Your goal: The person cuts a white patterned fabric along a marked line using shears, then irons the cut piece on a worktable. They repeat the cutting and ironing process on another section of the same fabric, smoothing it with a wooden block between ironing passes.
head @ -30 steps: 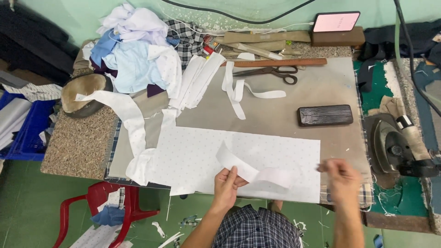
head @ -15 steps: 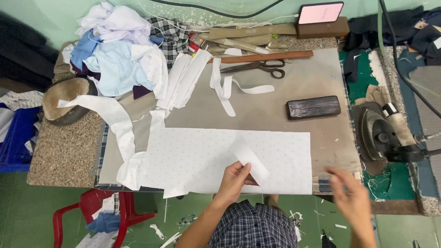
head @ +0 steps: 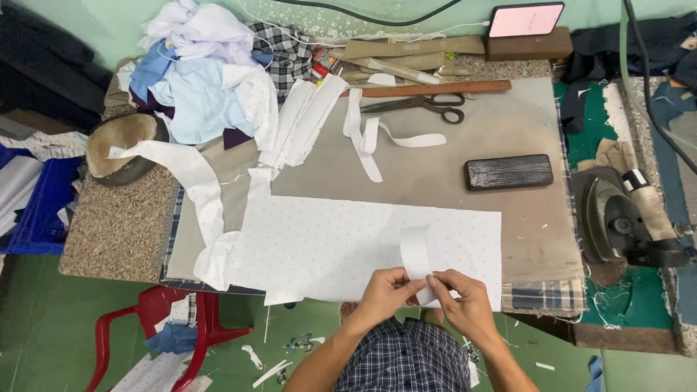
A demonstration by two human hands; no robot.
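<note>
A short white fabric strip point(head: 416, 250) curls up from the near edge of a large white dotted fabric sheet point(head: 327, 243) spread on the grey work table point(head: 472, 138). My left hand point(head: 388, 289) and my right hand point(head: 461, 294) meet at the strip's lower end, both pinching it just above the sheet's front edge. The fingers of the two hands touch each other.
A dark wooden block point(head: 508, 172) lies right of centre. Scissors point(head: 428, 107) and a long wooden ruler point(head: 435, 88) sit at the back. Loose white strips point(head: 367, 134) and a pile of clothes point(head: 203, 80) lie at the left. An iron point(head: 617, 218) rests at the right; a red chair point(head: 174, 319) stands below.
My right hand came in from the right, off the table's edge, and joined the left hand on the white strip. The strip now stands up curled between both hands.
</note>
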